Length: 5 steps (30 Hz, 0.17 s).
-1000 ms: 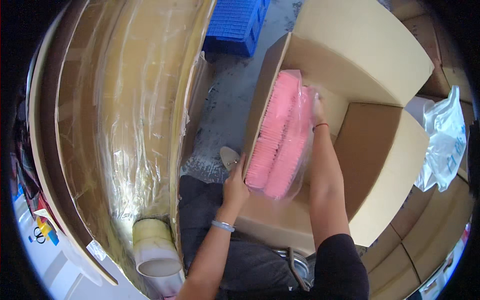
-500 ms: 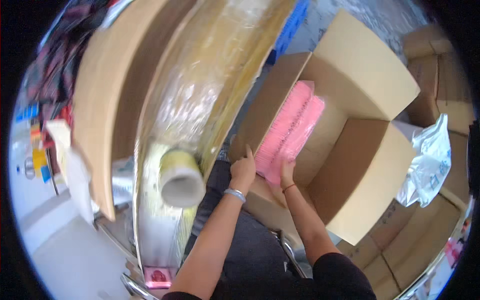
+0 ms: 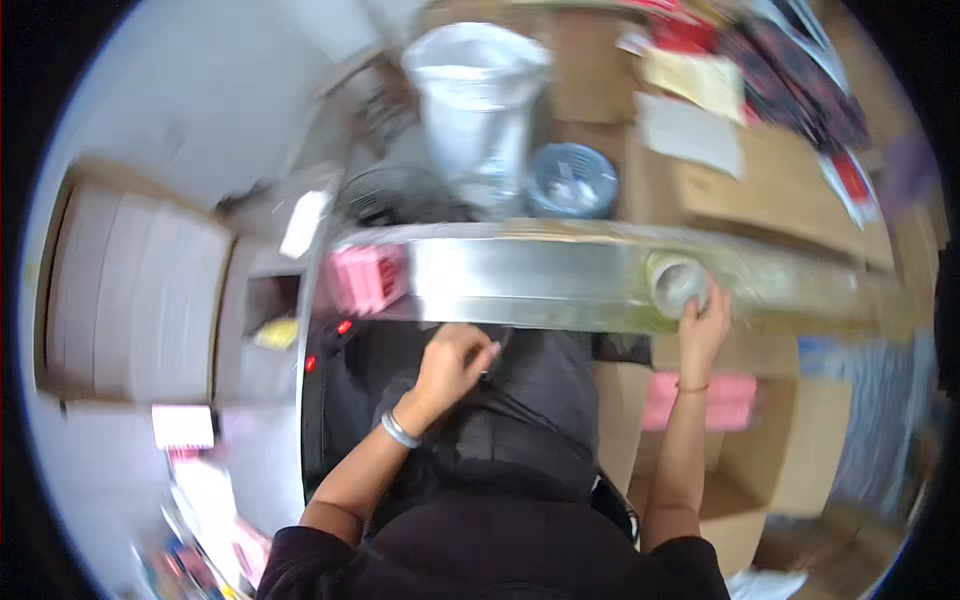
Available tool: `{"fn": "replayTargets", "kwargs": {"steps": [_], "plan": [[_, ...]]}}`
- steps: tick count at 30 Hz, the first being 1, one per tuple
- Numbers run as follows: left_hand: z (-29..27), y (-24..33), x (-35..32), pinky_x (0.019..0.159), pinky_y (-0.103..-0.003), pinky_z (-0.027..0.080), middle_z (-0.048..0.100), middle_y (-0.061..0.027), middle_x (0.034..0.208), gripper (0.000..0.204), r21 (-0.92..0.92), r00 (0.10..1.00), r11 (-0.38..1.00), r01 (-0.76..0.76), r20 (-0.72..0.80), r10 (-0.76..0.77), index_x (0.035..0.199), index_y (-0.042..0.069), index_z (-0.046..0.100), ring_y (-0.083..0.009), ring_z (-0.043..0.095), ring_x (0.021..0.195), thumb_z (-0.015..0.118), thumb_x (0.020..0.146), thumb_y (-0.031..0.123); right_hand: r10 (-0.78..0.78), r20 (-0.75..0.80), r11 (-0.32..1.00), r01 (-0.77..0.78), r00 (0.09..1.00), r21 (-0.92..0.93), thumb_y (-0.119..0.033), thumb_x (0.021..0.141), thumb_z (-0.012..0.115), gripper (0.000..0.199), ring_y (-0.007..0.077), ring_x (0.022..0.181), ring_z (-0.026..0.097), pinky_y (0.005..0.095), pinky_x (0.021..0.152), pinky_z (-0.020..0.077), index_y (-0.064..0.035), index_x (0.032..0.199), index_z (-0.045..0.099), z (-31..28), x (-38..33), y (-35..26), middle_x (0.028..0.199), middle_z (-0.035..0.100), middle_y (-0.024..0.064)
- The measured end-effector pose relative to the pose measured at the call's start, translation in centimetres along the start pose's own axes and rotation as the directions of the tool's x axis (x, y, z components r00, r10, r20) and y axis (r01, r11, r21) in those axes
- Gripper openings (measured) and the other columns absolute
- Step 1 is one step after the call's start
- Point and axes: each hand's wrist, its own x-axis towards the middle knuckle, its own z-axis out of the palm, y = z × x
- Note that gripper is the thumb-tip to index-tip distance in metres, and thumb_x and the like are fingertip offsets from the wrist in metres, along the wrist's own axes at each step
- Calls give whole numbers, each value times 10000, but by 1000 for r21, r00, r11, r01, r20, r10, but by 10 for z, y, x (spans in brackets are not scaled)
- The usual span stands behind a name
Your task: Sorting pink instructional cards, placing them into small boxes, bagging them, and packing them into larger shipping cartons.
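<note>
My right hand [image 3: 708, 318] grips the side of a tape roll [image 3: 672, 282] with a pale core, which rests on the long narrow shiny work surface [image 3: 470, 278]. Over my lap, close to that surface's near edge, my left hand [image 3: 455, 368] is closed with its fingers curled. Anything inside it is too blurred to make out. At the surface's left end lies a stack of pink packs [image 3: 368, 280]. More pink packs [image 3: 735, 402] are inside the open cardboard box [image 3: 810, 430] to my right, partly hidden by my right forearm.
Behind the surface stand a white sack [image 3: 480, 100] and a blue round container [image 3: 572, 180]. Flat cardboard [image 3: 785, 195] with papers lies at the far right. At the left is a carton [image 3: 140, 290] filled with pale flat stacks.
The view has swung left, from the open box to the work surface. My hands have left the pink packs in the box; the right now holds the tape roll, the left is over my lap.
</note>
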Motion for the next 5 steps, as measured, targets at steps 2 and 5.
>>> {"fn": "replayTargets", "kwargs": {"steps": [2, 5], "plan": [[-31, -35, -32, 670, -369, 480, 643, -117, 784, 77, 126, 955, 980, 156, -273, -117, 855, 30, 679, -279, 603, 744, 700, 804, 83, -179, 258, 966, 120, 949, 229, 95, 741, 515, 513, 353, 944, 594, 398, 836, 485, -55, 1223, 607, 38, -15, -82, 1094, 566, 179], [-82, -22, -80, 838, -323, 490, 681, -130, 941, 178, -253, 709, 704, 663, -88, -700, 1013, 31, 687, -212, 641, 927, 686, 850, 102, -501, 497, 846, 277, 709, 456, 86, 732, 515, 522, 330, 1114, 575, 381, 928, 468, -65, 1222, 616, 96, -45, -180, 1191, 576, 188]]}}
